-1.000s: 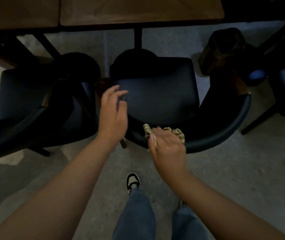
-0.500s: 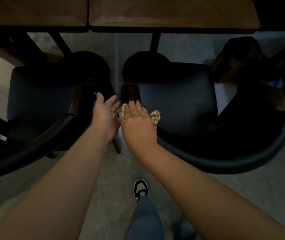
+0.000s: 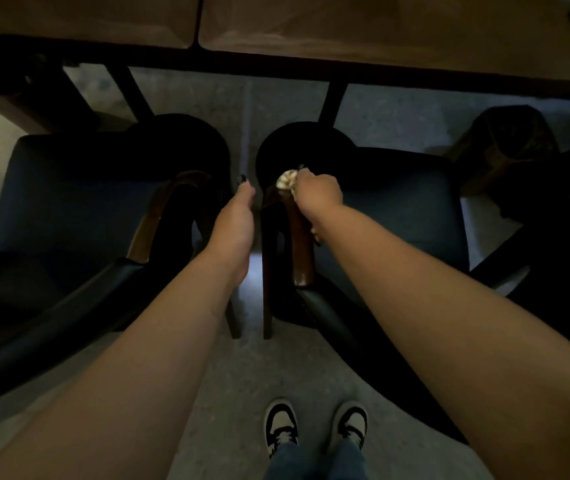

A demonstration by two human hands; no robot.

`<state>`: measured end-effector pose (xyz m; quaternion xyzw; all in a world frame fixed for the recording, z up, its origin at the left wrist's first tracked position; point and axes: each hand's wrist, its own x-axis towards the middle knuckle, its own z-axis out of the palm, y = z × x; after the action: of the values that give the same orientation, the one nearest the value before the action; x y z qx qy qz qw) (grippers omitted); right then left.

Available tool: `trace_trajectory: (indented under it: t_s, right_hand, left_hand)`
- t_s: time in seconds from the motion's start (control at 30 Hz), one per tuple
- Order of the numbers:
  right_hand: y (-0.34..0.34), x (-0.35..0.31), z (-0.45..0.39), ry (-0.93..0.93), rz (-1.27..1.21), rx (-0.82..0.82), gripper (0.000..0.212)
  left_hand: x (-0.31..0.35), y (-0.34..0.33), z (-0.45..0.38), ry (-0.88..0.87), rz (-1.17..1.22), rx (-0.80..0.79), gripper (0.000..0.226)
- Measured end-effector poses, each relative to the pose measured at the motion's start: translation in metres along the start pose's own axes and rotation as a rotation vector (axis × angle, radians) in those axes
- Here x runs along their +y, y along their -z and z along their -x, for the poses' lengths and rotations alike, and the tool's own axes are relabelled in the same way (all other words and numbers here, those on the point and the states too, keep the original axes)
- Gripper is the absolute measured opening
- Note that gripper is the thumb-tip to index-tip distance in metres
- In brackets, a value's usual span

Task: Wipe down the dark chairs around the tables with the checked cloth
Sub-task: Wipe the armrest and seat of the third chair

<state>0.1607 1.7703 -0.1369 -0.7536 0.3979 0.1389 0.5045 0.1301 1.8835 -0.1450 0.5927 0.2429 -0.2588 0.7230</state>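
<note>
Two dark chairs stand side by side at the wooden tables. My right hand (image 3: 316, 195) grips the bunched checked cloth (image 3: 286, 180) and holds it on the front end of the right chair's (image 3: 397, 209) brown wooden armrest (image 3: 299, 244). My left hand (image 3: 236, 225) hangs with straight fingers in the gap between the two chairs, holding nothing. The left chair (image 3: 79, 202) sits with its curved black backrest toward me.
Two wooden tabletops (image 3: 380, 26) run across the top, with black legs and round bases beneath. A dark wooden stool (image 3: 505, 147) stands at the right. My two sneakers (image 3: 281, 427) are on the grey concrete floor between the chair backs.
My right hand slid the cloth from the backrest rim forward along the right chair's left armrest to its front end. My left hand stayed in the gap between the chairs.
</note>
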Motion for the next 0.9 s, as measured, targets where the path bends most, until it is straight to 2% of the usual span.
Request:
trace_trajectory:
  t_s: [0.1,0.17,0.2,0.27,0.37,0.47,0.5,0.57,0.63,0.73,0.77,0.83,0.9]
  right_hand:
    - [-0.013,0.014,-0.036,-0.143,-0.212,-0.042,0.047]
    - [-0.013,0.025,-0.038,-0.199,-0.355,-0.099,0.028]
    - [-0.011,0.03,-0.031,-0.224,-0.4,-0.131,0.027]
    - [-0.011,0.045,-0.021,-0.291,-0.547,-0.224,0.036]
    - [-0.012,0.057,-0.008,-0.336,-0.611,-0.278,0.033]
    - [-0.007,0.058,0.008,-0.204,-0.408,-0.154,0.03]
    - [-0.004,0.054,0.014,-0.107,-0.339,-0.111,0.031]
    - [0.002,0.041,0.02,0.221,-0.159,-0.067,0.033]
    - [0.0,0.02,-0.001,0.444,0.087,-0.152,0.039]
    - [-0.006,-0.003,-0.044,0.445,0.466,-0.359,0.033]
    - [-0.007,-0.005,-0.053,0.436,0.51,-0.39,0.032]
    - [-0.002,0.0,-0.048,0.465,0.411,-0.441,0.036]
    - [0.013,0.015,-0.016,0.559,0.31,-0.449,0.036]
  left_hand:
    - [0.004,-0.023,-0.015,0.036,0.096,0.063,0.032]
    - [-0.002,-0.035,-0.029,-0.001,0.053,0.131,0.03]
    - [-0.005,-0.039,-0.033,-0.036,-0.009,0.198,0.03]
    - [-0.007,-0.041,-0.035,-0.099,-0.061,0.298,0.026]
    - [-0.007,-0.042,-0.038,-0.146,-0.095,0.307,0.012]
    - [-0.006,-0.044,-0.036,-0.153,-0.097,0.32,0.015]
    - [-0.006,-0.044,-0.036,-0.154,-0.077,0.335,0.017]
    - [-0.006,-0.045,-0.036,-0.133,-0.009,0.328,0.021]
    - [-0.005,-0.045,-0.032,-0.079,0.108,0.316,0.029]
    - [-0.003,-0.042,-0.019,0.055,0.311,0.31,0.044]
    - [-0.006,-0.039,-0.015,0.108,0.367,0.333,0.05]
    - [-0.013,-0.035,-0.009,0.138,0.449,0.366,0.058]
    - [-0.019,-0.03,-0.004,0.128,0.479,0.354,0.052]
